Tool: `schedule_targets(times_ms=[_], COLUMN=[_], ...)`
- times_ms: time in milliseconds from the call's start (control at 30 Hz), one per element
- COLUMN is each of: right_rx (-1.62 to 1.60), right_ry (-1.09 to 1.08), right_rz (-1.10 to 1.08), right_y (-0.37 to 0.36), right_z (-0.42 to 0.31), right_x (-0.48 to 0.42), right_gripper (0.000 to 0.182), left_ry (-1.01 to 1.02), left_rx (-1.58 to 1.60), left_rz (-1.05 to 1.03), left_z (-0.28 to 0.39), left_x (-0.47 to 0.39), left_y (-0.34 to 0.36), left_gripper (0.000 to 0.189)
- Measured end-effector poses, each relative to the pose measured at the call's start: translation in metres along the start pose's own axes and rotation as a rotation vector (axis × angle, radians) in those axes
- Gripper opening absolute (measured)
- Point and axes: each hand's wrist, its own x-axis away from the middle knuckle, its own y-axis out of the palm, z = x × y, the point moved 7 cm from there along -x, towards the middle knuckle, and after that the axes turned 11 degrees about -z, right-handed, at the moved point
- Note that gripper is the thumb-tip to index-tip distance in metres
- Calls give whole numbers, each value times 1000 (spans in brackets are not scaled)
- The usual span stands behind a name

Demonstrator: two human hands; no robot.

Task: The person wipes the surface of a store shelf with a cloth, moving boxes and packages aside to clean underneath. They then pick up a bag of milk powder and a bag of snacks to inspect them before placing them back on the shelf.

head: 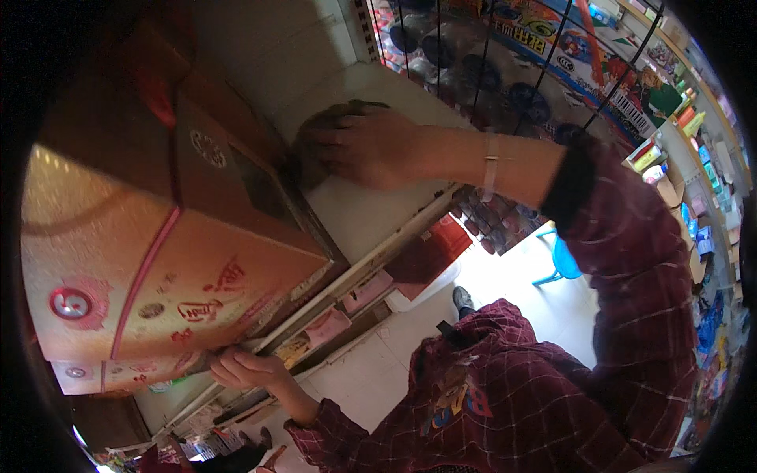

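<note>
My right hand (378, 148) presses a dark, crumpled cloth (316, 139) flat against the pale shelf board (366, 216). Its fingers are spread over the cloth, beside a large gold gift box (195, 260). The box carries red writing and a red cord, and its side faces the bare strip of shelf. My left hand (251, 369) is curled at the lower front edge of that box, close to the shelf lip. Its fingertips are partly hidden, and whether they grip the box or only rest there is unclear.
A black wire rack (488, 65) with packaged toys stands past the shelf's end. Lower shelves hold a red box (432, 248) and pink packs (328, 328). A blue stool (565, 257) stands on the tiled floor. Stocked shelves (709, 159) line the right side.
</note>
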Motion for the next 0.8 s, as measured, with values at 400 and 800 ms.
schedule_targets(times_ms=[400, 800], right_rx=[-69, 48], right_ry=[175, 689], right_rz=[59, -179], right_y=[35, 25], right_z=[82, 122], right_x=[-84, -35], right_gripper=[36, 31], left_ry=[-55, -49], left_rx=[18, 22], left_rz=[-35, -94], left_z=[0, -4], left_x=[2, -3], left_y=[1, -3], left_gripper=[34, 29])
